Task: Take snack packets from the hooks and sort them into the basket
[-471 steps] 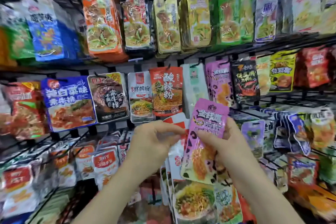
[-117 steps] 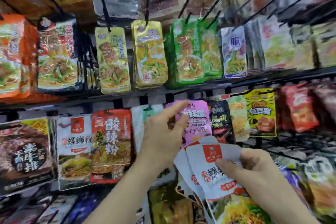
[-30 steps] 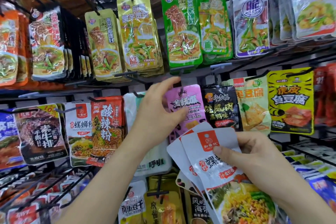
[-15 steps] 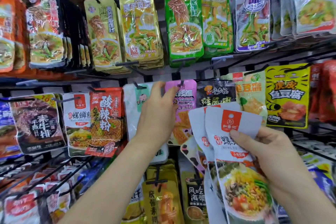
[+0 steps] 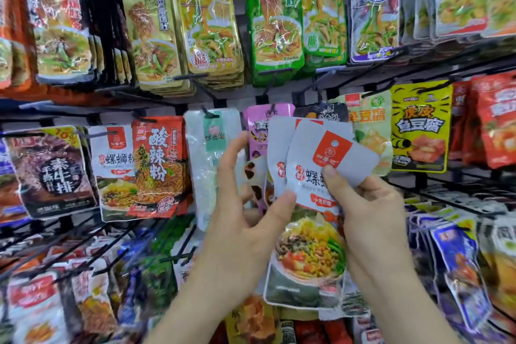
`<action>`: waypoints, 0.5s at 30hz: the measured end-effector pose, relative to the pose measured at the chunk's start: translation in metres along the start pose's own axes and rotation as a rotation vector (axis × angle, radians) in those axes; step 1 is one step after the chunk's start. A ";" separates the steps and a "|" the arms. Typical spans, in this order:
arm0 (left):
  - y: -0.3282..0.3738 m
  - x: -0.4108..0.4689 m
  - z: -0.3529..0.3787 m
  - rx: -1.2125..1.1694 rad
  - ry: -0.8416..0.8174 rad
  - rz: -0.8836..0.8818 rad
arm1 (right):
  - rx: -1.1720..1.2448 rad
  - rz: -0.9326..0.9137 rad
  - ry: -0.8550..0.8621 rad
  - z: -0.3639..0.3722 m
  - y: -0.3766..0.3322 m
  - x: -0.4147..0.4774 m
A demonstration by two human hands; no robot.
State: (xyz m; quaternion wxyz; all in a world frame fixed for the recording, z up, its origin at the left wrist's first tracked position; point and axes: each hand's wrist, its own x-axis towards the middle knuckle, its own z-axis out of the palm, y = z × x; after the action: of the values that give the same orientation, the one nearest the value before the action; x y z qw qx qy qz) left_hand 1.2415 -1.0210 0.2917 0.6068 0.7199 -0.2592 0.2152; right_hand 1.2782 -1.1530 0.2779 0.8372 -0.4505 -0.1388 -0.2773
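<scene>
Left hand [image 5: 245, 226] and right hand [image 5: 374, 220] pinch the fanned noodle packets [image 5: 310, 246] between them. They look light, slick and floppy, so I'd grip the top seams.

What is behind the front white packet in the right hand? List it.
Behind the front white packet in the right hand: a second white packet, only its left strip showing, then the edge of a dark-spotted packet. The rest of both, and anything further back, is covered.

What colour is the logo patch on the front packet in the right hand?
Orange-red logo patch on the white-topped front packet; head view.
</scene>
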 end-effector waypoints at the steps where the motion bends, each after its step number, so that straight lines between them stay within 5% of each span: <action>1: -0.001 -0.002 -0.002 0.015 0.013 0.032 | -0.008 -0.009 0.007 0.003 0.002 -0.003; 9: -0.009 -0.016 -0.018 -0.155 -0.024 -0.067 | 0.012 -0.034 -0.002 0.020 0.011 -0.024; 15: -0.009 -0.020 -0.035 -0.051 -0.064 -0.006 | 0.049 -0.048 -0.021 0.029 0.023 -0.036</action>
State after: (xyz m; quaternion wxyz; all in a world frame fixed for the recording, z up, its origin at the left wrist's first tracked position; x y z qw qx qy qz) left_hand 1.2320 -0.9828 0.2787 0.6170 0.7114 -0.2819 0.1836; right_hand 1.2631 -1.1063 0.2606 0.8397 -0.4291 -0.1650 -0.2890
